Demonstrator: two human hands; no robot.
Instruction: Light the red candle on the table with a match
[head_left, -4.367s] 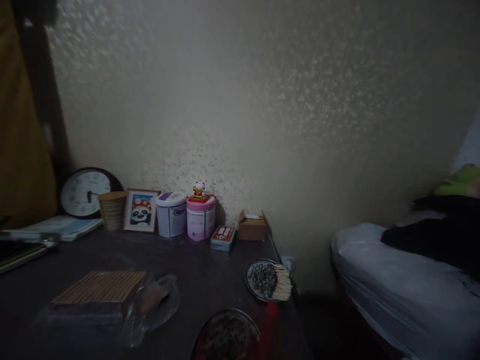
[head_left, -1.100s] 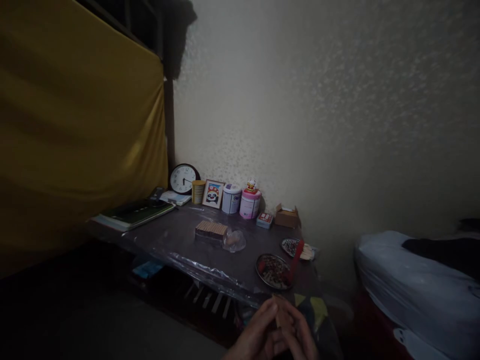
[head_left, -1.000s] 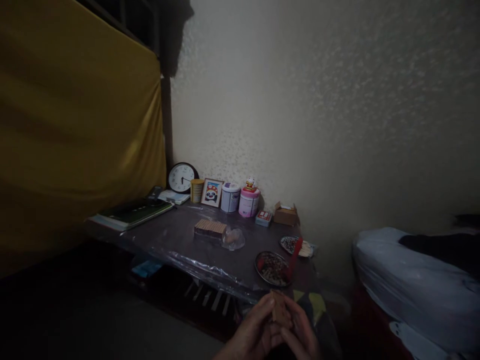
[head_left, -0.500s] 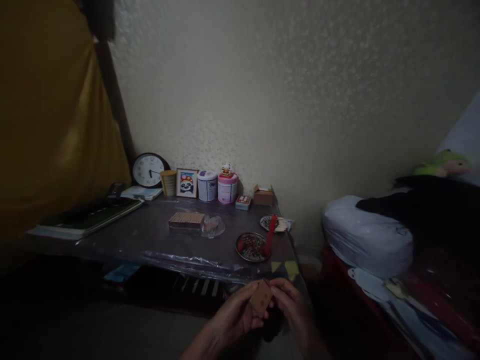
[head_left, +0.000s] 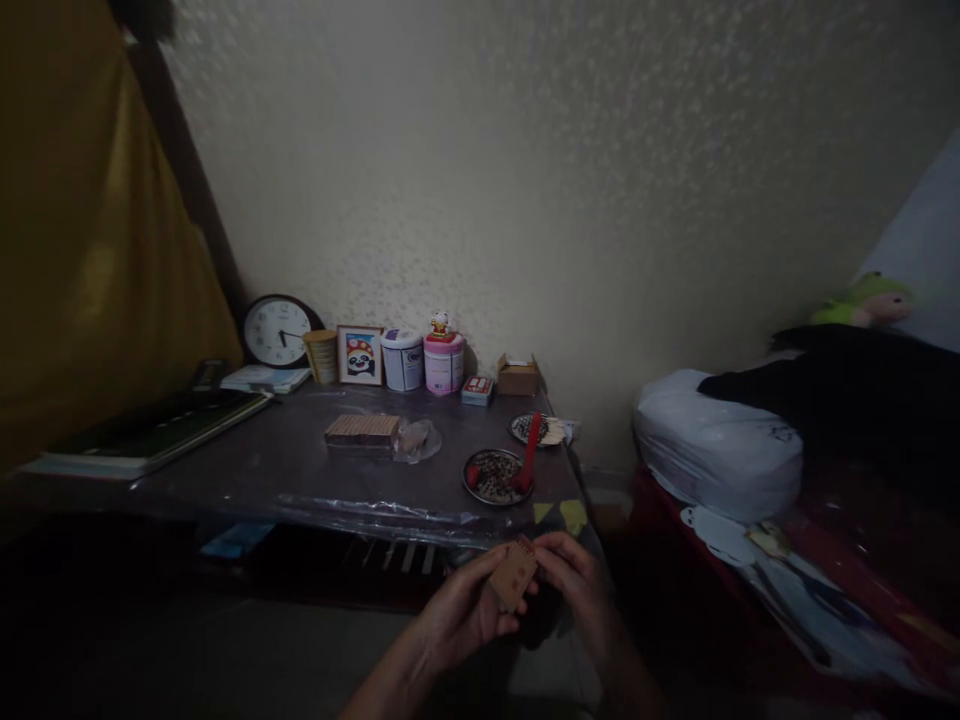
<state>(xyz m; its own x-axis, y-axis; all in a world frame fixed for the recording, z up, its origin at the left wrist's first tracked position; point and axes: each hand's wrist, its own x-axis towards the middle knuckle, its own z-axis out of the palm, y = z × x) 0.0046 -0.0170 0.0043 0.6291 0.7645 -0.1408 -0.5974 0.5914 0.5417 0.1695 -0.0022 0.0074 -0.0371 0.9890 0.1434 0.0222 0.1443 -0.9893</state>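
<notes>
Both hands, left hand and right hand, close their fingers on a small tan cardboard tile with red marks, held low before the dark plastic-covered desk.

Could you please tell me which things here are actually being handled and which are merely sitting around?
In hand:
- small brown card, gripped by left hand and right hand

Lying about:
- clock
- panda picture
- white tin
- pink tin
- stick bundle
- near dish
- table
</notes>
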